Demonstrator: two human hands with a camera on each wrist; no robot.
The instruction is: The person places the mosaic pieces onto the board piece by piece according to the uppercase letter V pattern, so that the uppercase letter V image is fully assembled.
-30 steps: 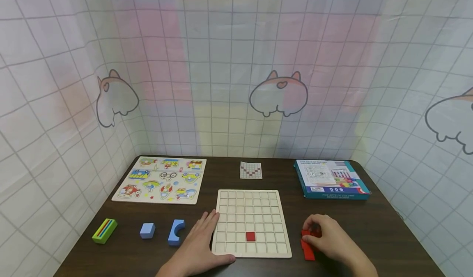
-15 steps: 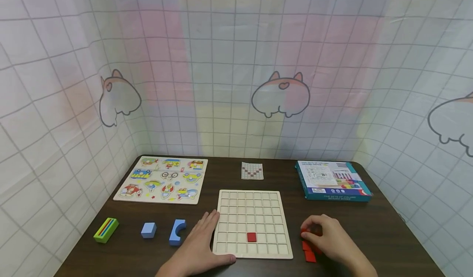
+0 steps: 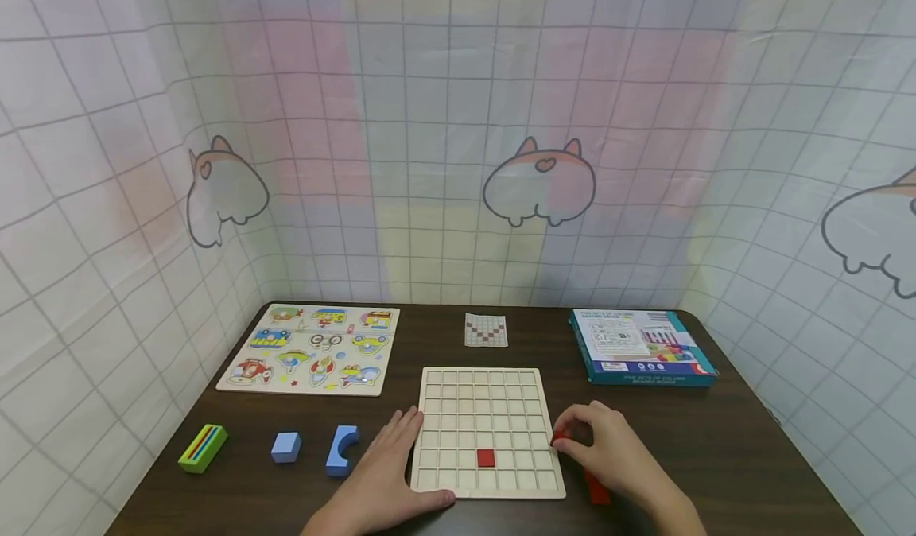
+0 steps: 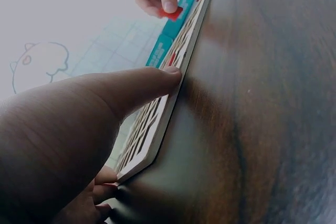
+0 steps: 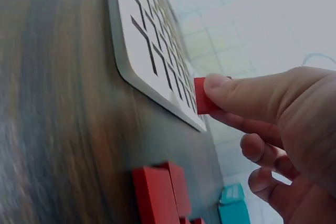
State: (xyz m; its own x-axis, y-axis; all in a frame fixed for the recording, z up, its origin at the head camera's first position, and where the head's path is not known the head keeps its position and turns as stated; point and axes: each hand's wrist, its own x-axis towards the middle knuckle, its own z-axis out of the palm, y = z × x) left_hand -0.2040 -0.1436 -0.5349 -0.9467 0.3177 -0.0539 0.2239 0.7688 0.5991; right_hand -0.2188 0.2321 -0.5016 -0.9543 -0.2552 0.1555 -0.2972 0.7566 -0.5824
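Note:
A pale wooden grid board (image 3: 494,484) lies at the middle of the table, with one red square tile (image 3: 486,458) set in a cell of its lower part. My left hand (image 3: 386,468) rests at the board's left side, fingers straight along the edge and thumb at the front corner. Between thumb and fingertips my right hand (image 3: 608,448) pinches another red square tile (image 5: 203,96), held up beside the board's right edge. Below that hand, more red tiles (image 5: 157,192) lie on the table, partly hidden by it in the head view.
Left of the board are a blue arch block (image 3: 339,452), a blue cube (image 3: 285,447) and a green striped block (image 3: 203,448). Behind stand a vehicle puzzle board (image 3: 308,349), a small pattern card (image 3: 486,330) and a teal box (image 3: 644,347).
My right hand has lifted a red tile from the pile and moved left with it to the board's right edge. The left hand stays in place.

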